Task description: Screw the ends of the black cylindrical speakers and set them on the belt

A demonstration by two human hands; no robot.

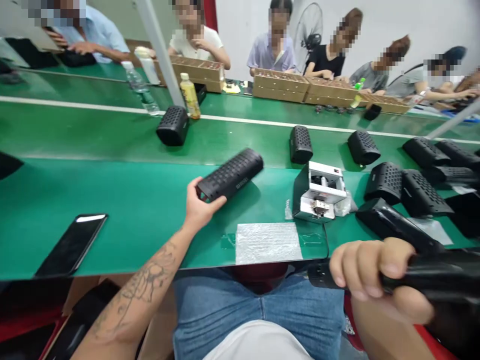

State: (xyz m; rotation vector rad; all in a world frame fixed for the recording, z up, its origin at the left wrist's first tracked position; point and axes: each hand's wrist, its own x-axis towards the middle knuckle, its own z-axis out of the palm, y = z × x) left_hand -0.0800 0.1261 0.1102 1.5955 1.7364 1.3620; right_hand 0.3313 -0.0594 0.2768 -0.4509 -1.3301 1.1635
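Observation:
My left hand [200, 207] grips the near left end of a black speaker housing [234, 175] with a grid of holes along its top. The housing is tilted over the green bench, its far end pointing right, and slightly blurred. At the lower right, my right hand [378, 277] is wrapped around a black electric screwdriver [442, 272]. Its ribbed collar [321, 274] points left, above my lap; no bit can be made out. Between the hands, a bubble-wrap pad [268, 243] is taped to the bench edge. Behind it stands a small screw feeder [318, 192].
Several more black housings [384, 182] crowd the right side. Single ones [172, 126] stand along the conveyor [240, 137]. A dark phone-like slab [73, 245] lies at the left. Bottles [190, 96] stand beside a metal post. Across the line, people sit behind cardboard boxes [280, 86].

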